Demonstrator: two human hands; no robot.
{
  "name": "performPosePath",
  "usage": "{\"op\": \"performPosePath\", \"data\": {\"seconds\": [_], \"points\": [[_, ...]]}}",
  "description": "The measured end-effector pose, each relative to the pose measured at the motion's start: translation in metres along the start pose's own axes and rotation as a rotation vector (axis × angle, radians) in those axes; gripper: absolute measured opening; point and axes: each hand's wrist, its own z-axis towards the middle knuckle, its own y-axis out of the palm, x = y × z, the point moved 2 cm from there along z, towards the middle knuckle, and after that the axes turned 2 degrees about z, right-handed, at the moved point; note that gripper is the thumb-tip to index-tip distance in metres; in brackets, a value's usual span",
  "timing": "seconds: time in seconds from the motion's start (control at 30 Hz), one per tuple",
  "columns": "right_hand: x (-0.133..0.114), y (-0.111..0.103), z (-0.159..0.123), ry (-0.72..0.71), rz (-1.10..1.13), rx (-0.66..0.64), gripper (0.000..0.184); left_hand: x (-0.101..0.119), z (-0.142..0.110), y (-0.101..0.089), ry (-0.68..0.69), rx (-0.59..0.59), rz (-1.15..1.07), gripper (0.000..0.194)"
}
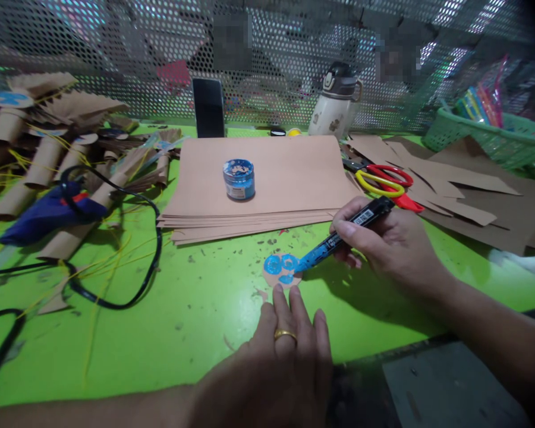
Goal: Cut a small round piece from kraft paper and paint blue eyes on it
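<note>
A small round piece of brown paper (271, 282) lies on the green table, with several wet-looking blue paint shapes on it. My left hand (289, 348), a gold ring on one finger, lies with its fingers stretched out and the fingertips at the paper's near edge. In my right hand (374, 241) is a black marker (335, 239), its lower end smeared with blue paint. That blue end touches or hovers just over the right side of the disc; I cannot tell which. Beyond it, an uncapped jar of blue paint (239, 181) stands on stacked brown paper sheets (289, 172).
Paper rolls (47, 157) with yellow strings crowd the left, beside a blue glue gun (53, 217) and its black cord (154, 255). Scissors (383, 181), paper scraps (463, 172) and a green basket (485, 139) occupy the right. A phone (208, 108) and bottle (332, 104) stand behind.
</note>
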Motion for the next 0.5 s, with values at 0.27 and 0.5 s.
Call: {"op": "performPosePath", "data": {"seconds": [0.27,0.5], "points": [[0.0011,0.0048,-0.0018,-0.025,-0.017,-0.103,0.016,0.0024,-0.0004,-0.003,-0.006,0.015,0.01,0.041],[0.0042,0.0039,-0.0024,-0.021,-0.054,-0.146,0.014,0.0011,0.0,-0.0015,-0.008,0.01,0.004,0.041]]}}
